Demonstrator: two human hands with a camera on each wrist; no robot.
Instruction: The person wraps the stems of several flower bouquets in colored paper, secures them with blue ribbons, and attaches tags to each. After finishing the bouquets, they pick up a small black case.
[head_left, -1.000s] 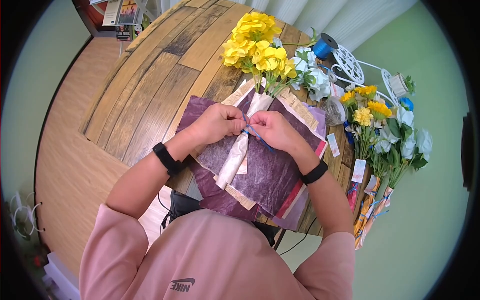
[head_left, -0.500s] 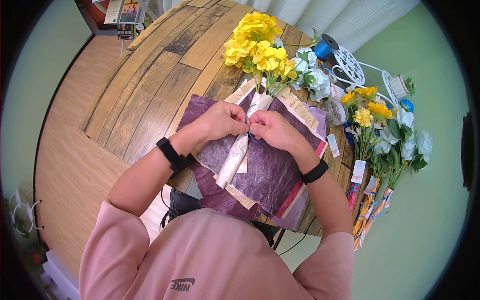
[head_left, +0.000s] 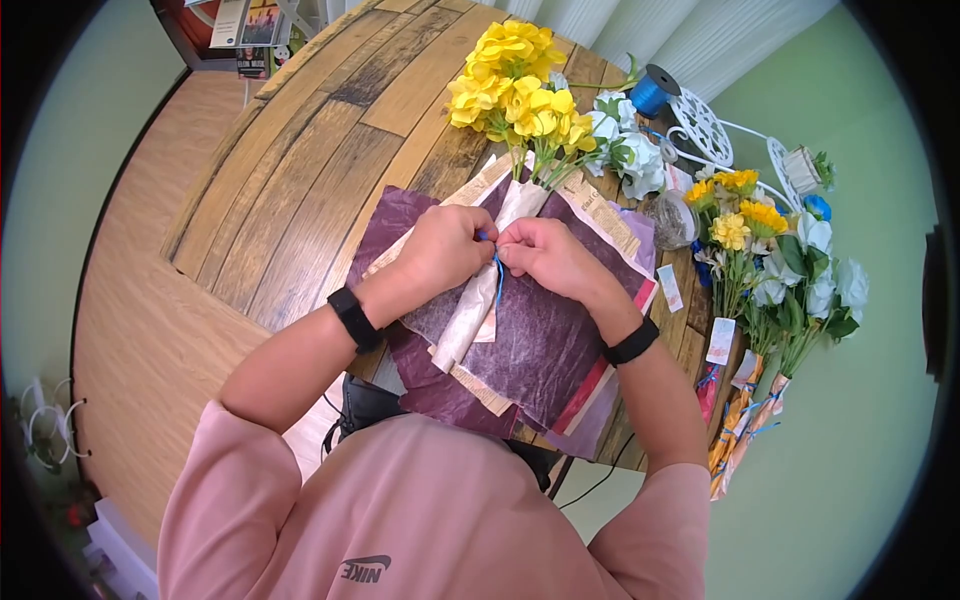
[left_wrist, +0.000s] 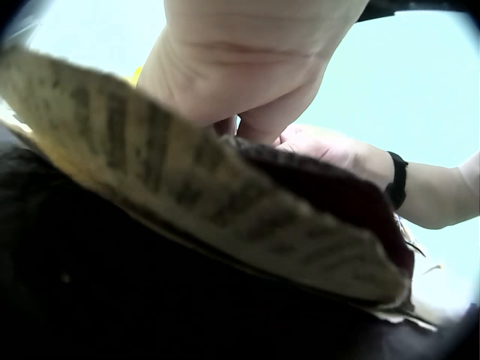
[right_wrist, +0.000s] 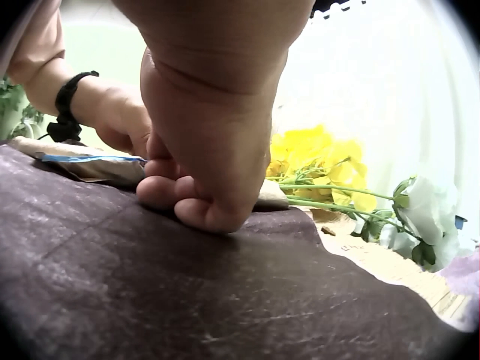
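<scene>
A bouquet of yellow flowers (head_left: 515, 95) lies with its stems rolled in pale paper (head_left: 465, 325). Around the middle of that roll runs a thin blue ribbon (head_left: 500, 280), one end trailing down over the paper. My left hand (head_left: 445, 248) pinches the ribbon on the left side, its fingertips partly hidden behind the knuckles. From the right, my right hand (head_left: 550, 258) pinches at the ribbon with thumb and forefinger, close beside the left. In the right wrist view the other fingers of the right hand (right_wrist: 202, 172) curl just over the dark purple wrapping paper (right_wrist: 225, 292).
Purple and newsprint-patterned sheets (head_left: 600, 215) spread beneath the bouquet on the wooden table (head_left: 310, 180). White roses (head_left: 640, 165) and a blue ribbon spool (head_left: 655, 90) lie beyond. Several wrapped bouquets (head_left: 755, 300) rest along the right edge, near a small tag (head_left: 668, 288).
The left hand has turned, its fingers curling in more, and its wrist has shifted slightly right. The ribbon's loose end now hangs down along the paper roll. The right hand has barely moved.
</scene>
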